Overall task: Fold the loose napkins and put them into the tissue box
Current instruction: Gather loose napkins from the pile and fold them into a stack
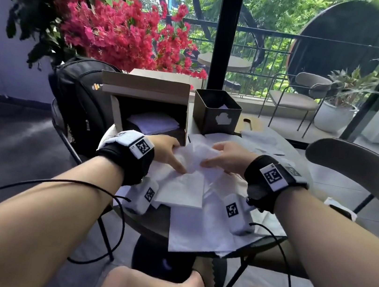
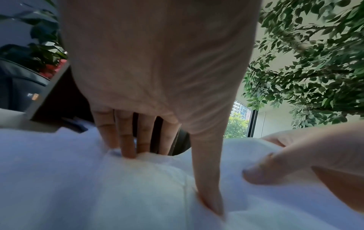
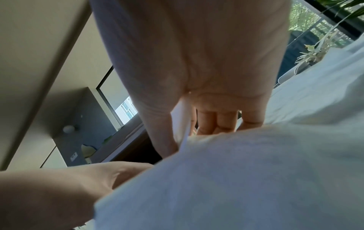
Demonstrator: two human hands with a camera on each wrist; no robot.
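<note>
A white napkin lies crumpled at the table's middle between both hands. My left hand presses on its left side with straight fingers and the thumb flat on the paper. My right hand pinches the napkin's right edge between thumb and fingers. A folded napkin lies just in front of the hands. The black square tissue box with a cloud cut-out stands open-topped behind them, a white sheet showing inside.
A cardboard box on its side at the back left holds a stack of napkins. Several loose napkins cover the small round table and hang over its near edge. A black backpack sits on the left chair; a grey chair stands at the right.
</note>
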